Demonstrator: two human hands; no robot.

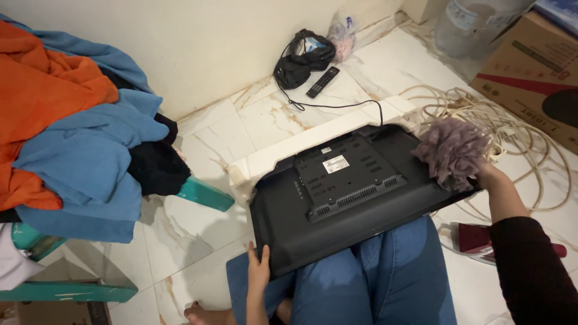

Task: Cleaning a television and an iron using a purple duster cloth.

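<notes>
Black flat television (349, 192) face down across denim-clad knees, far edge resting on a white foam block (283, 153) on the marble floor (198, 222). Heap of blue and orange clothes (72, 126) off to the left. Fluffy mauve duster (453, 151) pressed on the set's right corner, gripped from below by the right hand (490, 177). Left hand (259, 271) flat and open against the near-left edge, steadying.

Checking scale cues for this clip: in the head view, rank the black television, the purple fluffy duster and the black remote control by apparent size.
1. Black television, across the lap: largest.
2. Purple fluffy duster, in the right hand.
3. Black remote control: smallest, though it lies farther off.
</notes>
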